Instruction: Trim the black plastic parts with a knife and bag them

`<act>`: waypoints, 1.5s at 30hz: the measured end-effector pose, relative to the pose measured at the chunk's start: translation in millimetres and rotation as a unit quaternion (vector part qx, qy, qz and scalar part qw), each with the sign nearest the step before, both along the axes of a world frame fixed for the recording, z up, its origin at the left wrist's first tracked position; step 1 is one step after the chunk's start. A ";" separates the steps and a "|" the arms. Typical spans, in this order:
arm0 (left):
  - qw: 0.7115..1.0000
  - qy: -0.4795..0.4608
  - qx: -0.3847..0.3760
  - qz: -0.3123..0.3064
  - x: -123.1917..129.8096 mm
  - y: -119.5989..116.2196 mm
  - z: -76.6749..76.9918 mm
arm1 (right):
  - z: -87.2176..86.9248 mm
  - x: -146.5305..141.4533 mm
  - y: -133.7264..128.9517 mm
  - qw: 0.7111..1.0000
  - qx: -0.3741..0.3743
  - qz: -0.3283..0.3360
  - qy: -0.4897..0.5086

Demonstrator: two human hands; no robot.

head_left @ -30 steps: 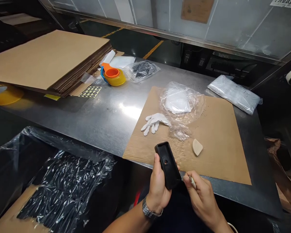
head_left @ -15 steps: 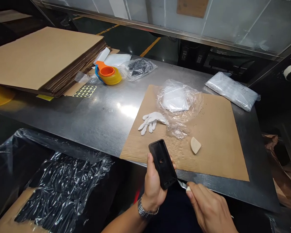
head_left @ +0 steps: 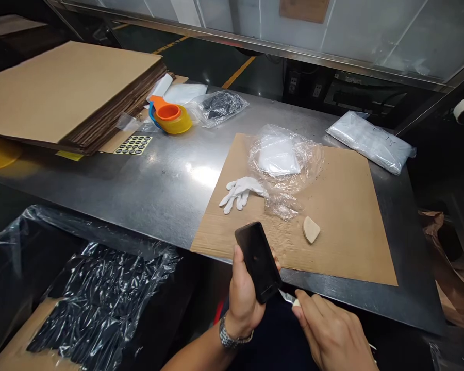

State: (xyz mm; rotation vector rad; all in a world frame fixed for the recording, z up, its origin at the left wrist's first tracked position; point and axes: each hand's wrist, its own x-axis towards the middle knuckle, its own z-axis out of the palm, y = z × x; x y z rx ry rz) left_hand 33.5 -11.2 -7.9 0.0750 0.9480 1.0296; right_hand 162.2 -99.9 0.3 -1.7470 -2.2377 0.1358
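Observation:
My left hand (head_left: 244,294) is wrapped round a black rectangular tray-like part (head_left: 258,262), its hollow side facing me, near the table's front edge. In my right hand (head_left: 334,330) is a small knife (head_left: 287,297) with a white handle; its blade meets the lower right corner of the black part. Behind them, on a cardboard sheet (head_left: 351,221), lie a white glove (head_left: 242,191), a clear plastic bag with white content (head_left: 279,154) and a beige wedge-shaped block (head_left: 311,230).
Stacked cardboard (head_left: 69,93) fills the back left, beside a yellow and orange tape dispenser (head_left: 172,116), a sticker sheet (head_left: 134,145) and a bag of black pieces (head_left: 220,105). A wrapped white package (head_left: 371,141) lies back right. Black plastic-wrapped goods (head_left: 100,299) sit lower left.
The black part is tilted slightly differently, its hollow side looking darker. My right hand and the knife have shifted slightly left. The view has moved a little.

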 end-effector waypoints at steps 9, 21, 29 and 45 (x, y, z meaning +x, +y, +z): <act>1.000 0.016 0.002 -0.014 0.5 -0.5 -0.8 | 3.7 -2.0 4.7 1.000 0.004 -0.002 -0.003; 0.999 0.039 0.014 -0.023 1.3 -3.0 -1.1 | 1.3 1.4 1.7 1.000 -0.011 -0.012 -0.006; 0.998 0.054 0.026 -0.014 2.3 -4.4 -0.6 | 0.4 1.8 0.0 1.000 -0.014 -0.008 0.005; 0.997 0.047 -0.032 -0.043 2.1 0.6 -4.9 | -0.2 3.6 2.8 1.000 -0.006 -0.008 0.000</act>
